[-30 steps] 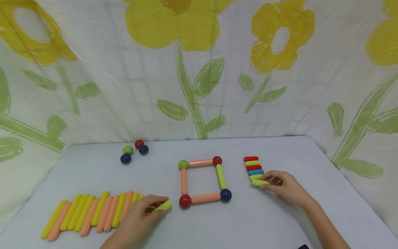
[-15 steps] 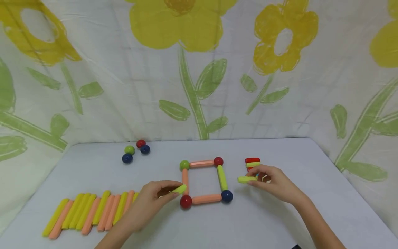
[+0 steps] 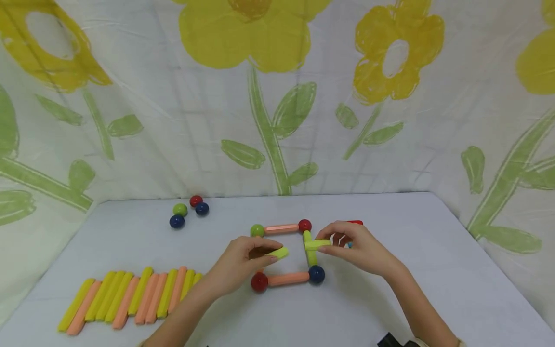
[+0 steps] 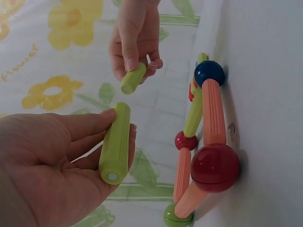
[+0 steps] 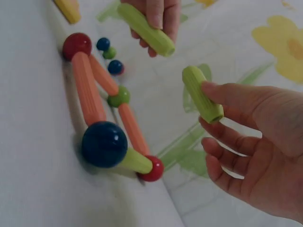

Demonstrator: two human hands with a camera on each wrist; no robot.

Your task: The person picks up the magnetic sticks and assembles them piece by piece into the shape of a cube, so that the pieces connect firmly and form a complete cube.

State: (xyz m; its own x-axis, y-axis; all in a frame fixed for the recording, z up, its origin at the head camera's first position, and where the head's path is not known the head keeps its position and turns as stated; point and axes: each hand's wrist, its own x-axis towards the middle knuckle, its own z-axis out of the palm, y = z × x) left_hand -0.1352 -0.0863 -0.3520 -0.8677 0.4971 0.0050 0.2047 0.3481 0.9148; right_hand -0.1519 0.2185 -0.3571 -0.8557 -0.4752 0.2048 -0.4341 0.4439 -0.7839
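Observation:
My left hand (image 3: pixel 243 262) pinches a lime-green magnetic rod (image 4: pixel 115 144) between thumb and fingers, its metal-tipped end showing in the left wrist view. A shorter lime-green magnetic rod (image 5: pixel 201 94) is pinched by my right hand (image 3: pixel 360 246). Both rods are held above the table, their ends facing across a small gap. Under the hands lies a square frame: orange rods (image 3: pixel 288 278) and one lime-green rod (image 3: pixel 312 259) joined by a red ball (image 3: pixel 259 282), a blue ball (image 3: pixel 317 274), a second red ball (image 3: pixel 305 225) and a green ball (image 3: pixel 257 230).
A row of yellow and orange rods (image 3: pixel 130 299) lies at the left of the table. Several loose balls (image 3: pixel 178 221) sit at the back left. Short rods, one of them red (image 3: pixel 356 222), lie partly hidden behind my right hand. A flowered cloth (image 3: pixel 195 120) hangs behind.
My right hand has lifted a short lime-green rod from the small stack and carried it left. My left hand has moved right with its rod, over the frame.

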